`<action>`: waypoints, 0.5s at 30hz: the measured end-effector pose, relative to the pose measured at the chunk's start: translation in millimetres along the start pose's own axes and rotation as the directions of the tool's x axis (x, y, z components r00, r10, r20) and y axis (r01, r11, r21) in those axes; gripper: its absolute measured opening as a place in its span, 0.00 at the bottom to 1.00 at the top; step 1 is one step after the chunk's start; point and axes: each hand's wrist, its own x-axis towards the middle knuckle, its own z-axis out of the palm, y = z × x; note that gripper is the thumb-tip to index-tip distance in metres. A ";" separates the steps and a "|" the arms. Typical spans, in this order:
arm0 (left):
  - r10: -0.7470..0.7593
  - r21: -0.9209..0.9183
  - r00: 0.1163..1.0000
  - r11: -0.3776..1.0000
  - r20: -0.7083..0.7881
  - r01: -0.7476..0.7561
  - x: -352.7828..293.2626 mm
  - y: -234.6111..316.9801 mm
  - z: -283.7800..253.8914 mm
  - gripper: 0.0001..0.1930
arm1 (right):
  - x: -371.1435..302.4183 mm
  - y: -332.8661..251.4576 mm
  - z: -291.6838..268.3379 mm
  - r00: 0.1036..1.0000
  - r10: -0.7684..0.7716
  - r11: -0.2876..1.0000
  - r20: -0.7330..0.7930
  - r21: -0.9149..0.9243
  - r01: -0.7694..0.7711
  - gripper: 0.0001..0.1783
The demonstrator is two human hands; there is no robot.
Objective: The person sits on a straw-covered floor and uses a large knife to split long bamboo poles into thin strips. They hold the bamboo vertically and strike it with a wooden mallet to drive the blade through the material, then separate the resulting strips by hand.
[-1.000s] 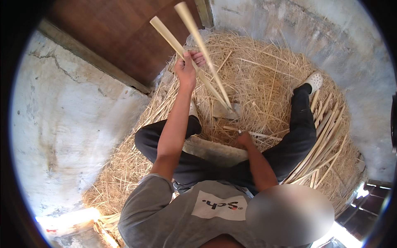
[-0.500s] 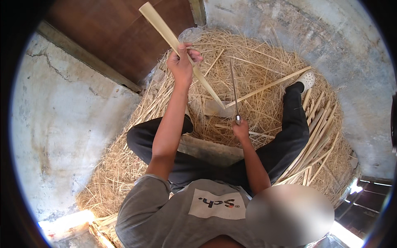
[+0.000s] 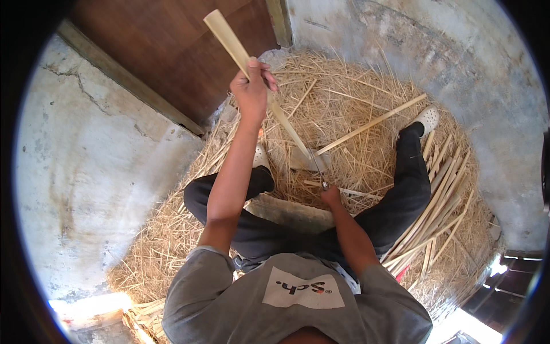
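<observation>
Raised at the upper middle, my left hand (image 3: 251,89) is closed round a long pale bamboo strip (image 3: 226,40). The strip slants down to the right, and its lower end comes to a small flat block (image 3: 301,161) among the straw. My right hand (image 3: 331,196) grips the handle of a knife (image 3: 325,185) between my knees. Its thin blade tilts up and to the left, meeting or overlapping the strip's lower end; whether it cuts in I cannot tell. Another split strip (image 3: 372,123) lies with its near end close to the block.
Straw-like shavings (image 3: 355,80) cover the floor around my legs. A bundle of split strips (image 3: 438,206) lies beside my right leg. A larger block (image 3: 292,213) sits between my thighs. Stained walls (image 3: 109,155) and a brown wooden panel (image 3: 172,51) stand close by.
The knife has swung down from nearly upright, its blade now at the strip's lower end. My right hand has dropped slightly toward me. My left hand keeps hold of the strip.
</observation>
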 end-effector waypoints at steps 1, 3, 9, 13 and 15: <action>0.009 0.012 1.000 1.000 0.022 -0.010 0.5 -3.6 3.0 0.22 | 0.9 -2.4 1.3 0.999 -0.008 0.998 -0.034 0.054 0.010 0.18; 0.013 0.038 0.998 0.999 0.065 -0.016 -3.1 -20.0 3.8 0.22 | -0.9 -7.5 4.1 0.992 -0.095 0.983 -0.088 0.149 0.108 0.17; 0.001 0.045 1.000 0.999 -0.029 0.000 -23.1 -45.1 -8.7 0.22 | -25.5 -50.0 -20.3 0.924 -0.327 0.842 -0.201 0.383 0.381 0.11; 0.025 0.024 0.999 0.999 -0.029 -0.025 -11.4 -37.2 4.2 0.23 | 13.4 21.1 9.7 0.973 -0.231 0.972 -0.005 -0.037 0.231 0.11; 0.005 0.040 1.000 0.999 -0.008 -0.004 -7.2 -35.4 10.7 0.22 | 14.6 35.9 17.4 0.986 -0.147 0.971 0.078 -0.177 0.158 0.11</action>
